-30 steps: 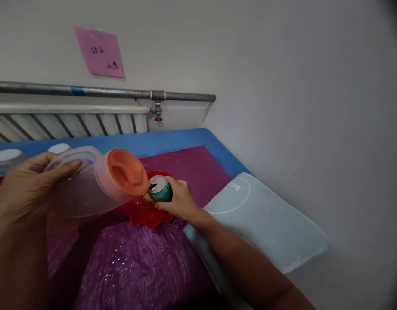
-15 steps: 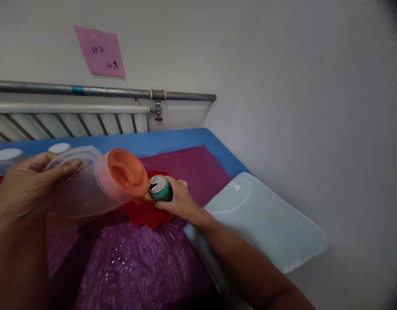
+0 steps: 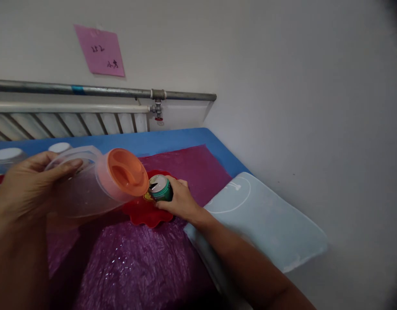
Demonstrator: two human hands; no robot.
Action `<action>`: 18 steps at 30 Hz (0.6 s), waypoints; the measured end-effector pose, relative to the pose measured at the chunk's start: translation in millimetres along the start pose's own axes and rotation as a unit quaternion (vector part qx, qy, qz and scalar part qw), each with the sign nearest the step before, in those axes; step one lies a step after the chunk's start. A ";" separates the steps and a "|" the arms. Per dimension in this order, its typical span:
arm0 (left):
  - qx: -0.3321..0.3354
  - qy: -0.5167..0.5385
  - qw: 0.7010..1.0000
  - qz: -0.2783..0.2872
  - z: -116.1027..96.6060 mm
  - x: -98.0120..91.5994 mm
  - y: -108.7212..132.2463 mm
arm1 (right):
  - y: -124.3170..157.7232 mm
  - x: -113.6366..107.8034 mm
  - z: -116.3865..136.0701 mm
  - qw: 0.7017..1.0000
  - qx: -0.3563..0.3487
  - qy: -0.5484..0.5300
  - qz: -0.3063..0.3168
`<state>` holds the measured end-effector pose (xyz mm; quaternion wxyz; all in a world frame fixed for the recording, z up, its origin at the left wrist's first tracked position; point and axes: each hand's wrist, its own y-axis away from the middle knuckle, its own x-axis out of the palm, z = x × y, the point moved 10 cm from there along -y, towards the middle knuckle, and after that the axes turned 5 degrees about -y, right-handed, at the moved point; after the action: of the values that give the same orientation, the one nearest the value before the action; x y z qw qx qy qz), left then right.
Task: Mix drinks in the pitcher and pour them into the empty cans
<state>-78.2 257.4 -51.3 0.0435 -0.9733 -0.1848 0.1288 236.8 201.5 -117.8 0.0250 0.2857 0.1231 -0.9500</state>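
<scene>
Midway, seemingly: my left hand grips the tilted pitcher, spout at the green can my right hand clasps; no flow visible.

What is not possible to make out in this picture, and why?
Head view, can label: covered by the right hand.
Head view, clear jug contents: blurred, partly behind the left hand.
Head view, pink note writing: too small.
Head view, white-lidded jars: partly hidden behind the left hand.
</scene>
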 end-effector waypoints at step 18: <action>-0.004 0.003 1.000 0.006 -1.7 0.4 1.1 | -0.5 1.1 -0.7 1.000 -0.002 -0.003 0.009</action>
<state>-76.9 256.5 -49.9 0.0391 -0.9749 -0.1798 0.1253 236.2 202.1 -118.8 0.0342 0.2843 0.1222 -0.9503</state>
